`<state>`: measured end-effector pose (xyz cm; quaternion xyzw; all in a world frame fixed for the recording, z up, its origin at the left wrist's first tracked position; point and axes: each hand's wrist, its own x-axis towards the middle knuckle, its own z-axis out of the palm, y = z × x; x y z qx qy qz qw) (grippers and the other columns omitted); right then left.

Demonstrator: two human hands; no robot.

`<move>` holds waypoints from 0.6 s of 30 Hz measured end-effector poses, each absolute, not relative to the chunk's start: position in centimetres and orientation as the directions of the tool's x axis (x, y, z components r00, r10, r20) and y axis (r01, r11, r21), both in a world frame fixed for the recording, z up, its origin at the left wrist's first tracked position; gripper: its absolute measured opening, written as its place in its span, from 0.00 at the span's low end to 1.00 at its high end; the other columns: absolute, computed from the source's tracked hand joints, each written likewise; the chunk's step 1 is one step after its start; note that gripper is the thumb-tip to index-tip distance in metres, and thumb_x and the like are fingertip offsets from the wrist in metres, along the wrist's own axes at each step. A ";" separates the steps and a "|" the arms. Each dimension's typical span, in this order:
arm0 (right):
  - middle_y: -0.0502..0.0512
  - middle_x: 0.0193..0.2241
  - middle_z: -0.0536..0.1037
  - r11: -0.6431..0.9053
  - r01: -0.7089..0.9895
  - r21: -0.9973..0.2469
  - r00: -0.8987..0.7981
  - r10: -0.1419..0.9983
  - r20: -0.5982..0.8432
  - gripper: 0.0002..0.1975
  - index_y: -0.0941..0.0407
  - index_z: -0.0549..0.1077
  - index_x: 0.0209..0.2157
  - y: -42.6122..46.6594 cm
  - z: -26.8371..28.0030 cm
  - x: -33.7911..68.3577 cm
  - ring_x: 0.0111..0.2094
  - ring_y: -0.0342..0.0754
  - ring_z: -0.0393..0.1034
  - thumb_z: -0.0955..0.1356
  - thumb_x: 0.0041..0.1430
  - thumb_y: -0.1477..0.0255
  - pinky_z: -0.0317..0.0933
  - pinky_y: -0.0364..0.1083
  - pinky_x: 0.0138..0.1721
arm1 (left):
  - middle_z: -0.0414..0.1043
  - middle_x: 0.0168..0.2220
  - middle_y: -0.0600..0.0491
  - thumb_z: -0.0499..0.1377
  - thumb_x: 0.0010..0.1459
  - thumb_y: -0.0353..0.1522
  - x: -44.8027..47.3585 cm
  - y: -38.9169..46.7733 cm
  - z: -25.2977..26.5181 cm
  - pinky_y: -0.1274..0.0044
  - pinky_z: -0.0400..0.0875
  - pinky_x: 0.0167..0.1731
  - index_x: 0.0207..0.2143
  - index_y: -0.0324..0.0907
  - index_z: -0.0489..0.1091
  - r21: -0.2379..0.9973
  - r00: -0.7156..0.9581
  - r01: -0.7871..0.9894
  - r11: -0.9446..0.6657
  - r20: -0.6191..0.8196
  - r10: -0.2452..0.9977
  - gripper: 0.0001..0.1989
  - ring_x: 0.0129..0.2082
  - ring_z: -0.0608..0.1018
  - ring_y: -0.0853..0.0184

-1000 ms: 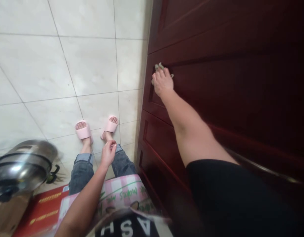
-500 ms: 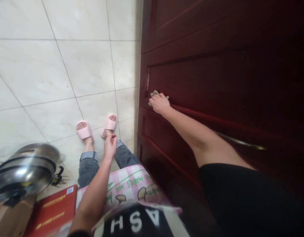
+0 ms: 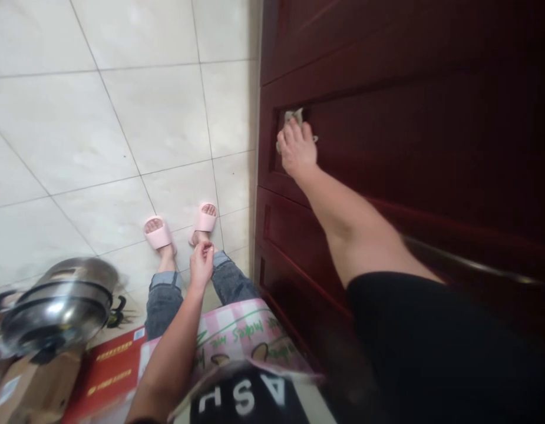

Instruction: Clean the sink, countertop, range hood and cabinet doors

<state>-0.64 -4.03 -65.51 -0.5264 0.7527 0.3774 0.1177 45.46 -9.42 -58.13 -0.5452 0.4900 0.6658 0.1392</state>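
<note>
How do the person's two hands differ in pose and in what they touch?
The right hand reaches out to the dark red door, while the left hand hangs low over the knees. The right hand presses a small cloth against the door panel; the left hand holds nothing visible, fingers curled. Both are bare.

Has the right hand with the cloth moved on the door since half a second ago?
Yes. The right hand moved the cloth up the door panel, to its top corner.
</note>
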 end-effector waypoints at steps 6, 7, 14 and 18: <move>0.79 0.70 0.68 0.313 -0.884 0.347 -0.465 -0.663 -0.587 0.31 0.69 0.72 0.68 -3.4 -69.8 2.7 0.74 0.65 0.59 0.54 0.71 0.80 0.62 0.69 0.68 | 0.83 0.44 0.43 0.58 0.65 0.40 45.9 -10.2 -57.9 0.66 0.82 0.47 0.43 0.44 0.75 0.507 -0.386 -0.727 -0.463 -0.860 -0.334 0.11 0.43 0.86 0.55; 0.79 0.70 0.68 0.316 -0.888 0.333 -0.459 -0.648 -0.609 0.31 0.70 0.72 0.68 -3.0 -69.1 3.5 0.74 0.65 0.59 0.53 0.71 0.80 0.61 0.69 0.68 | 0.83 0.44 0.43 0.59 0.65 0.39 45.9 -10.4 -57.9 0.66 0.82 0.47 0.43 0.44 0.75 0.505 -0.386 -0.733 -0.456 -0.860 -0.333 0.11 0.43 0.86 0.55; 0.79 0.60 0.76 0.322 -0.923 0.211 -0.343 -0.439 -0.830 0.31 0.72 0.76 0.61 -1.3 -61.8 8.1 0.63 0.67 0.70 0.51 0.73 0.78 0.62 0.66 0.67 | 0.84 0.44 0.45 0.60 0.64 0.36 45.1 -11.8 -58.1 0.68 0.81 0.49 0.42 0.44 0.75 0.489 -0.364 -0.742 -0.459 -0.869 -0.337 0.08 0.42 0.85 0.56; 0.79 0.58 0.77 0.340 -0.888 0.309 -0.438 -0.424 -0.793 0.29 0.72 0.75 0.61 -0.7 -57.8 8.6 0.62 0.68 0.70 0.51 0.74 0.78 0.61 0.69 0.65 | 0.84 0.44 0.45 0.59 0.64 0.36 45.2 -11.9 -58.3 0.68 0.80 0.49 0.42 0.44 0.74 0.498 -0.354 -0.725 -0.475 -0.862 -0.364 0.07 0.43 0.85 0.57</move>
